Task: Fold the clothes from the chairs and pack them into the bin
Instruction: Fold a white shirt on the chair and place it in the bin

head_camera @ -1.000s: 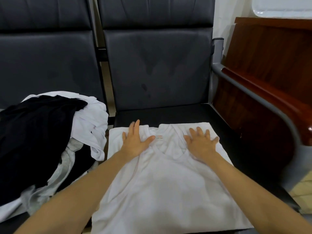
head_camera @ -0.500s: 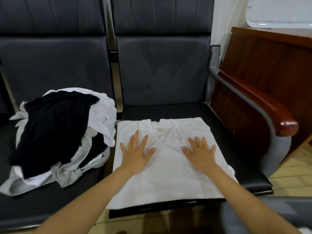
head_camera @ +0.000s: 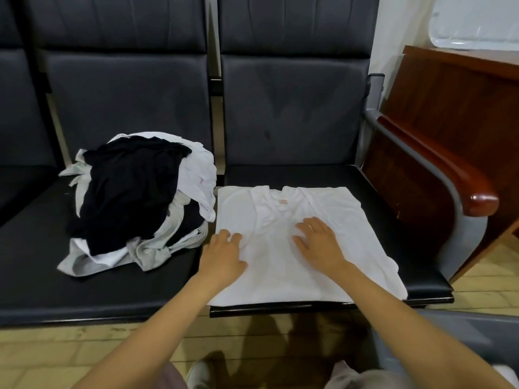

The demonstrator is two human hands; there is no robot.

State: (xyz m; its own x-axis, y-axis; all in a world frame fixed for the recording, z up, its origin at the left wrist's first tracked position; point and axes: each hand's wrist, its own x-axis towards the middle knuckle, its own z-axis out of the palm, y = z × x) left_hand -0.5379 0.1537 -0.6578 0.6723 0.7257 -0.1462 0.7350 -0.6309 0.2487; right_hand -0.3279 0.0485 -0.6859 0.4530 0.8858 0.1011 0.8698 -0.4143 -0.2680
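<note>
Nearest you, at about 4 o'clock, a grey curved rim (head_camera: 438, 329) shows by your knees (probably the bin, though too little of it is in view to be sure). Straight ahead at 12 o'clock, both your hands rest on the white shirt (head_camera: 280, 279), which lies face up and flat on the right chair seat (head_camera: 309, 175), neckline away from you and hem at the seat's front edge.

Your right hand (head_camera: 317, 242) lies palm down near the middle of the shirt, its grip apart and fingers relaxed. Your left hand (head_camera: 224, 259) sits at the shirt's left edge with fingertips bent onto the cloth. I cannot tell whether that grip has pinched the fabric or only presses it.

You look to be at the smoothing stage of the first fold. The next move calls for taking hold of one side edge and carrying it across toward the centre line, keeping the cloth flat.

Further off at 10 o'clock, the pile of clothes (head_camera: 132, 197) on the left seat, black over white and grey, waits unfolded. At 2 o'clock stands the wooden armrest (head_camera: 449, 175).
</note>
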